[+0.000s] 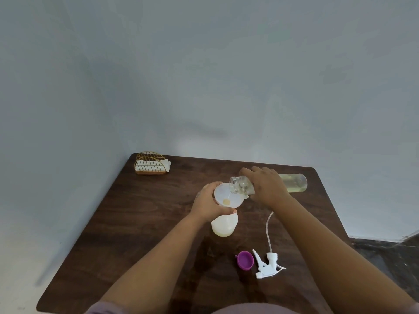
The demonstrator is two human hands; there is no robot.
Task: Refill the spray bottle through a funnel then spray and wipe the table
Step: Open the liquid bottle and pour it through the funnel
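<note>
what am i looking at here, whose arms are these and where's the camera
There is no machine. One camera worn on a person's head looks down at their own arms over a dark wooden table. The left hand holds a white funnel seated in a pale spray bottle. The right hand tips a clear refill bottle of yellowish liquid toward the funnel. On the table lie the spray trigger head, a purple cap and a napkin holder.

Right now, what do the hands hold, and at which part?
The left hand grips the white funnel at its rim. The right hand grips the tilted clear bottle near its neck.
</note>
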